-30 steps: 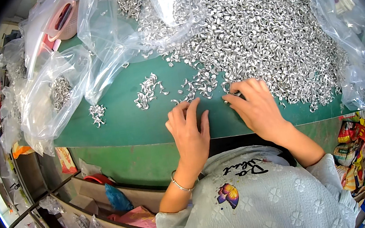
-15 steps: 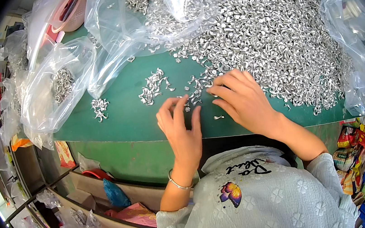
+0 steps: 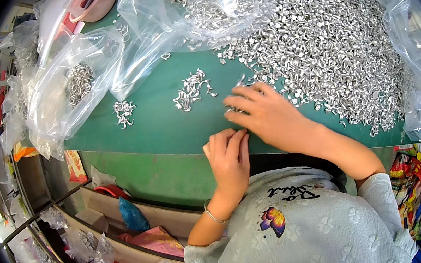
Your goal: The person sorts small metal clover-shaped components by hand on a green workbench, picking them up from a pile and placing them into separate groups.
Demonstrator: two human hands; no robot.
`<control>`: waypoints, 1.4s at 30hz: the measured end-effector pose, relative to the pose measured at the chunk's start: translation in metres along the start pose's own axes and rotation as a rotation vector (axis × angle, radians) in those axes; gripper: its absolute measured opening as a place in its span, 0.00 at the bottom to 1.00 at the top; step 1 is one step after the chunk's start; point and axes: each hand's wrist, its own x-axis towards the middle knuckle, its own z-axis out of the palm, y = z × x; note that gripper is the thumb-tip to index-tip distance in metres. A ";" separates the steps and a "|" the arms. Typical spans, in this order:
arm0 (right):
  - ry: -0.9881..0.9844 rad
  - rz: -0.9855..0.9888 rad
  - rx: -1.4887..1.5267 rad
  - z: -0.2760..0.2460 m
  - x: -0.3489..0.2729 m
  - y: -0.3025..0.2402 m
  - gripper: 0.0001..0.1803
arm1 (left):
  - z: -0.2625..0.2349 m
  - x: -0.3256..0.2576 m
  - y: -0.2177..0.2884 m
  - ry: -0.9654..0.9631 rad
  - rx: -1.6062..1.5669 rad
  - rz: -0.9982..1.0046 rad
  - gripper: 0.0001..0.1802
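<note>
My left hand (image 3: 227,155) is at the near edge of the green tabletop (image 3: 158,130), thumb and fingertips pressed together. Whatever is between them is hidden. My right hand (image 3: 274,118) hovers over a few loose silver pieces (image 3: 239,109), its fingers apart, bent and slightly smeared by motion. Those pieces are small, curved and shiny metal, partly covered by the fingers. Beyond this hand spreads a large heap of the same metal pieces (image 3: 326,43). Left of it lie a small pile (image 3: 193,89) and a smaller pile (image 3: 124,113).
Clear plastic bags (image 3: 144,39) cover the table's far left, one with silver pieces (image 3: 80,84) inside. A pink basket (image 3: 92,6) stands at the far left corner. More bags (image 3: 418,43) lie at right. Below the table's left edge is an open drawer (image 3: 147,213) with a blue bag.
The fingers of my left hand have closed together, and the hand has drawn toward the table edge. My right hand has moved left over the loose pieces. The view has shifted slightly.
</note>
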 end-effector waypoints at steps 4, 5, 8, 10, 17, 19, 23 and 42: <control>0.078 0.025 -0.182 -0.011 -0.025 0.017 0.15 | -0.005 -0.004 -0.009 0.035 0.001 -0.048 0.11; 0.077 0.055 -0.185 -0.015 -0.030 0.020 0.15 | -0.006 -0.004 -0.010 0.039 0.000 -0.052 0.11; 0.132 0.156 -0.135 -0.020 -0.036 0.023 0.14 | -0.005 0.000 -0.011 0.066 -0.014 -0.048 0.11; 0.247 0.241 -0.024 -0.019 -0.032 0.018 0.13 | -0.005 0.003 -0.012 0.085 -0.020 -0.044 0.11; 0.164 0.160 -0.063 0.010 -0.021 -0.003 0.09 | -0.007 0.005 -0.013 0.099 -0.022 -0.045 0.11; 0.120 0.137 0.003 0.006 -0.029 -0.006 0.08 | -0.006 0.004 -0.015 0.108 -0.025 -0.055 0.11; 0.211 0.209 -0.084 -0.008 -0.024 0.013 0.07 | -0.005 0.002 -0.015 0.114 -0.024 -0.056 0.11; 0.147 0.015 0.097 0.010 -0.001 0.014 0.11 | -0.003 0.000 -0.003 -0.063 -0.074 -0.010 0.14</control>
